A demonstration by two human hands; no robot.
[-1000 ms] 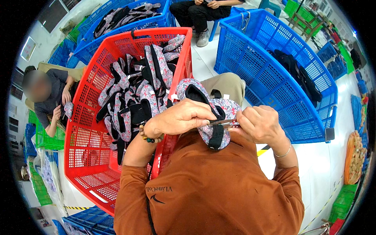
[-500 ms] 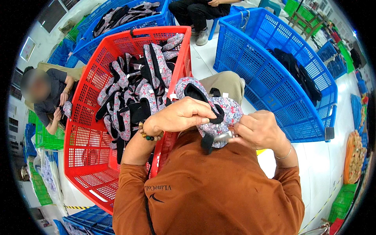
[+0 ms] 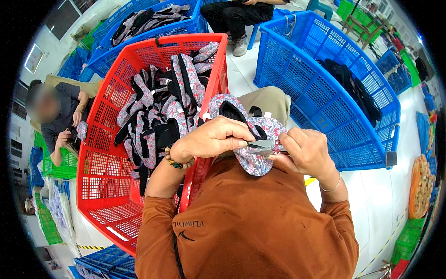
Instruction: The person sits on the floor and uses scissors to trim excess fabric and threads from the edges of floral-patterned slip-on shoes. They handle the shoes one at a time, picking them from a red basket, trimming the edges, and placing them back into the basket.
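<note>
One left hand (image 3: 216,137), one right hand (image 3: 304,149), one pair of scissors (image 3: 264,149), one floral shoe (image 3: 255,166)! Now one beaded bracelet (image 3: 176,164), one thin bangle (image 3: 331,189), one red crate (image 3: 104,169), and two co-workers (image 3: 62,104)!

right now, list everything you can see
held footwear: count unclear, grey-pink patterned, centre
scissors: one, silver, at held footwear
red basket: one, red, left
footwear pile: many, patterned and black, in red basket
blue basket: one, blue, right
dark items: uncountable, black, in blue basket
rear baskets: several, blue, upper left
green crates: several, green, edges
orange bag: one, orange, far right
co-workers: two, dark-clothed, left and top
shirt: one, brown, bottom centre
left grip: one, bare, on held footwear
right grip: one, bare, on scissors
</note>
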